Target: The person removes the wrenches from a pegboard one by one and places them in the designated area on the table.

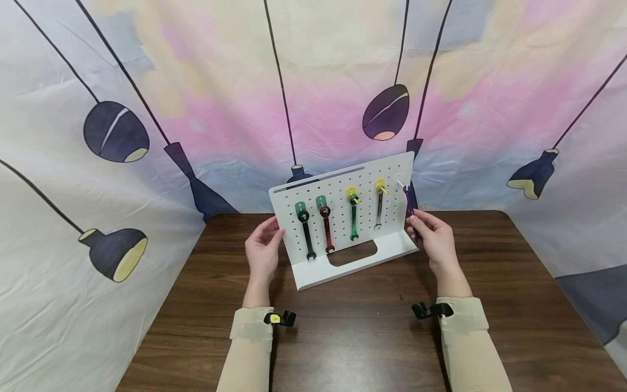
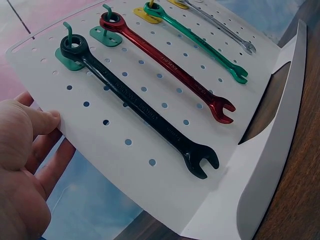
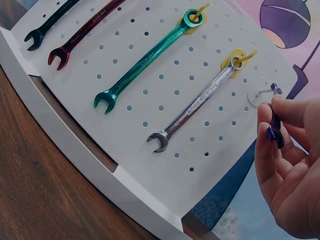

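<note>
Pinching purple wrench (image 3: 276, 133), gripping white pegboard (image 1: 339, 218); hands (image 1: 262, 253) (image 1: 437, 242) partly hiding both

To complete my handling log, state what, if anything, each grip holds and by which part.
The right grip pinches the purple wrench by its shaft; the left grip holds the white pegboard by its side edge.

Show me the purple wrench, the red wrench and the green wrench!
Purple wrench (image 3: 274, 135): right wrist view, on its lower end.
Red wrench (image 2: 167, 63): left wrist view, mid-shaft.
Green wrench (image 3: 148, 60): right wrist view, mid-shaft.
</note>
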A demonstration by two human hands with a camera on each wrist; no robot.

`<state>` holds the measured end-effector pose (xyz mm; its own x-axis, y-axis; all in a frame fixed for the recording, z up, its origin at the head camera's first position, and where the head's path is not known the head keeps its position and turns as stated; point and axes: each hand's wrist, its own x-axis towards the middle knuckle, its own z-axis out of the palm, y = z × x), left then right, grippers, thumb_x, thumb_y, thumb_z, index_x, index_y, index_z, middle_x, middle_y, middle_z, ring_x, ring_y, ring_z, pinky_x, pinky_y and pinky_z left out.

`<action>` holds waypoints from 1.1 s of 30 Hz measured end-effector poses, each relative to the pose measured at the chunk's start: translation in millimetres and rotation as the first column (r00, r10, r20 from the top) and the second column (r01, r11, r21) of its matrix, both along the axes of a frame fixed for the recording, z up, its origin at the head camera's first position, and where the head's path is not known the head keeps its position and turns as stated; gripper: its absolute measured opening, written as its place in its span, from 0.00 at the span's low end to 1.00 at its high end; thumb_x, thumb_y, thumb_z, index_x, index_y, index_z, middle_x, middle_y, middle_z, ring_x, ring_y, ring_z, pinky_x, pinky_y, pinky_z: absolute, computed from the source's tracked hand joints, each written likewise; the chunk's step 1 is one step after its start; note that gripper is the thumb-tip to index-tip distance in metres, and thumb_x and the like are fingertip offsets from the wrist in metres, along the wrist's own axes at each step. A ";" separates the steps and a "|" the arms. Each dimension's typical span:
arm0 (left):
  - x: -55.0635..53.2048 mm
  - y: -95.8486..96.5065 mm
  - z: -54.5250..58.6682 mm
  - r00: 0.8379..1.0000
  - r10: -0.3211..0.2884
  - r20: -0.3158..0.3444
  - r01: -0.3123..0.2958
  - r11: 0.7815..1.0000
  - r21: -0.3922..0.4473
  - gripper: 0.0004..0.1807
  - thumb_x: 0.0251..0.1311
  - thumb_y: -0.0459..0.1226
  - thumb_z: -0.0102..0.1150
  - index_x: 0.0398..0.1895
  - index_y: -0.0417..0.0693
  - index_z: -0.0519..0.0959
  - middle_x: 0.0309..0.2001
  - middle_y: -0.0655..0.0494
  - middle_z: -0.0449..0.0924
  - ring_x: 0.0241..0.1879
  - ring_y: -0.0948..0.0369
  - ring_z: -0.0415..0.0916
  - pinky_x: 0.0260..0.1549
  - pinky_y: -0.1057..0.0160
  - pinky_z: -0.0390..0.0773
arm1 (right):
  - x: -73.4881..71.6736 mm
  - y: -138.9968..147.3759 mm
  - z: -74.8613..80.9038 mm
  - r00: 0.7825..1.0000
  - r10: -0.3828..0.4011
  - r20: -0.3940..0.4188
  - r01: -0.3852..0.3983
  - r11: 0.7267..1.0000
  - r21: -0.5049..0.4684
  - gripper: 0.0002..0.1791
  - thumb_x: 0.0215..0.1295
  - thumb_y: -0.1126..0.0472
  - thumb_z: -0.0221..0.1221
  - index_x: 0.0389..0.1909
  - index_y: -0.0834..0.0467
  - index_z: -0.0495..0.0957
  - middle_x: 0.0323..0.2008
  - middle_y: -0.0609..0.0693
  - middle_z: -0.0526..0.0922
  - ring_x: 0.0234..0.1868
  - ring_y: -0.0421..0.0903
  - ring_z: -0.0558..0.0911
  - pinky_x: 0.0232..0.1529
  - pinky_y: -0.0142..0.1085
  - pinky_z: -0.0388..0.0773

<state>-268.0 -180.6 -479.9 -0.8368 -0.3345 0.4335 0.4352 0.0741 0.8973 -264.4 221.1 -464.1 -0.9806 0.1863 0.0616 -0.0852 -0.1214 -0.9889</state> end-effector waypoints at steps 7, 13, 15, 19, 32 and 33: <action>-0.5 -0.5 -0.4 1.000 0.000 -0.002 0.000 1.000 0.001 0.16 0.67 0.27 0.71 0.57 0.42 0.88 0.47 0.41 0.88 0.42 0.62 0.84 0.40 0.68 0.79 | 2.9 0.4 4.1 1.000 0.005 0.015 -0.005 1.000 0.003 0.28 0.76 0.56 0.66 0.69 0.69 0.77 0.41 0.44 0.90 0.34 0.36 0.85 0.42 0.32 0.83; -0.2 -0.5 1.0 1.000 -0.003 -0.007 0.003 1.000 -0.007 0.16 0.68 0.28 0.71 0.57 0.43 0.88 0.48 0.41 0.88 0.43 0.61 0.84 0.40 0.68 0.79 | 2.1 -0.2 5.6 1.000 0.012 0.005 -0.011 1.000 -0.018 0.29 0.77 0.56 0.66 0.69 0.70 0.76 0.38 0.41 0.89 0.33 0.35 0.85 0.43 0.32 0.83; 0.1 -0.2 1.0 1.000 -0.002 -0.009 0.002 1.000 -0.008 0.16 0.68 0.28 0.71 0.57 0.42 0.88 0.48 0.40 0.88 0.42 0.62 0.84 0.40 0.68 0.79 | 1.5 -0.8 5.0 1.000 0.013 -0.001 -0.013 0.999 -0.036 0.29 0.77 0.57 0.66 0.69 0.71 0.75 0.38 0.41 0.89 0.33 0.35 0.85 0.41 0.31 0.83; 0.1 1.9 2.0 1.000 0.016 0.014 -0.016 1.000 -0.006 0.17 0.68 0.25 0.69 0.58 0.38 0.86 0.49 0.35 0.87 0.42 0.63 0.83 0.39 0.70 0.78 | 0.7 -1.7 3.5 1.000 0.015 -0.015 -0.016 0.999 -0.052 0.29 0.77 0.57 0.65 0.69 0.73 0.75 0.37 0.41 0.90 0.33 0.35 0.85 0.39 0.29 0.83; -0.9 -0.1 0.2 1.000 0.002 -0.006 -0.002 1.000 0.006 0.15 0.67 0.27 0.71 0.56 0.41 0.88 0.47 0.39 0.88 0.41 0.62 0.84 0.38 0.69 0.79 | -0.9 -3.0 0.6 1.000 0.012 -0.026 -0.014 0.996 -0.084 0.26 0.76 0.58 0.66 0.67 0.69 0.79 0.42 0.50 0.91 0.33 0.36 0.85 0.39 0.29 0.83; -0.9 0.0 0.3 1.000 0.003 -0.006 -0.003 1.000 0.005 0.15 0.67 0.27 0.71 0.56 0.41 0.88 0.47 0.39 0.88 0.41 0.62 0.84 0.39 0.69 0.79 | -1.1 -3.0 0.7 1.000 0.011 -0.027 -0.014 0.996 -0.088 0.25 0.76 0.58 0.66 0.66 0.68 0.79 0.42 0.50 0.91 0.33 0.36 0.85 0.38 0.29 0.83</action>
<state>-268.9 -180.6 -479.6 -0.8334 -0.3391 0.4364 0.4401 0.0703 0.8952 -265.6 218.1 -463.4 -0.9811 0.1797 0.0717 -0.1094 -0.2096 -0.9717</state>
